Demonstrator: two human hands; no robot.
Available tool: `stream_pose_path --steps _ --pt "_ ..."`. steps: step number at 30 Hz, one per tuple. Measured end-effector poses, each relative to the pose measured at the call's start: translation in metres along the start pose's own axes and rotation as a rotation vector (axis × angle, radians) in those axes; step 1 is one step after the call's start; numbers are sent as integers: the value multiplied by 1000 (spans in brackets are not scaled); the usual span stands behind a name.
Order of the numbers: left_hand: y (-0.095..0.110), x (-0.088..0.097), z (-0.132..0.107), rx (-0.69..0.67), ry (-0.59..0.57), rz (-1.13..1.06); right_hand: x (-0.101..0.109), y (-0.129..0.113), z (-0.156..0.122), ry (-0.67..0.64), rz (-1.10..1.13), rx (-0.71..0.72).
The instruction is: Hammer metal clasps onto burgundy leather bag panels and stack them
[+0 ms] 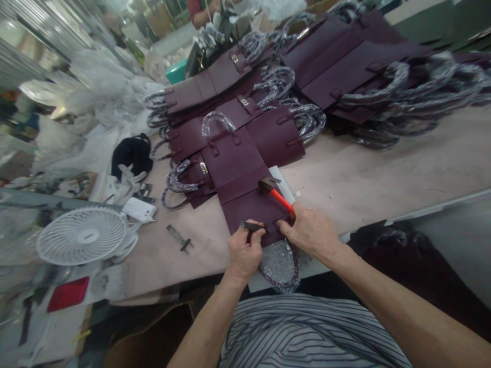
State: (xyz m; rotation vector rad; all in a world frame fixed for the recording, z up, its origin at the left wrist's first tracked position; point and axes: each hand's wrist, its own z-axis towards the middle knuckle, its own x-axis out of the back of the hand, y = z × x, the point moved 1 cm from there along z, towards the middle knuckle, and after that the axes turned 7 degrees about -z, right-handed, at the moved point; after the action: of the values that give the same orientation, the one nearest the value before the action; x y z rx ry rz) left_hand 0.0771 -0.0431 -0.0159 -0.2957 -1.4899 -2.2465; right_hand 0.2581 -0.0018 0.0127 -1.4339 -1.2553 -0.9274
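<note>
left hand (245, 253): grip pinched on short dark tool (250, 225) | right hand (312, 230): grip closed around red-handled hammer (282, 201) | maroon panel (241, 207): on desk (203, 266), under both hands, wrapped handle (284, 288) toward wearer | loose metal fitting (178, 238), white fan (82, 235): left of panel

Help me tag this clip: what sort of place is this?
Probably a bag workshop: maroon bags with plastic-wrapped handles lie overlapping on a table, and the right hand grips a hammer.
</note>
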Motion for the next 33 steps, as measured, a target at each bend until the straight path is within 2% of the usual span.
stream_pose_path --steps 9,15,18,21,23,26,30,31,33 --pt "-2 -1 -2 -89 -35 46 1 2 0 5 39 4" --pt "1 -3 0 -138 -91 79 2 16 9 -44 205 47" --pt "1 -4 -1 -175 -121 96 28 23 1 -24 295 124" --pt "1 -5 -1 -190 -128 99 70 28 -26 107 330 202" --pt "0 -6 -1 -178 -112 96 91 30 -47 179 325 275" --pt "-2 -8 -2 -177 -104 111 98 33 -69 205 216 392" --pt "-5 -9 -3 -207 -90 132 101 36 -77 141 30 462" --pt "-5 -9 -3 -212 -87 125 108 36 -80 162 30 460" --pt "-6 -9 -3 -213 -94 106 127 35 -88 302 93 411"
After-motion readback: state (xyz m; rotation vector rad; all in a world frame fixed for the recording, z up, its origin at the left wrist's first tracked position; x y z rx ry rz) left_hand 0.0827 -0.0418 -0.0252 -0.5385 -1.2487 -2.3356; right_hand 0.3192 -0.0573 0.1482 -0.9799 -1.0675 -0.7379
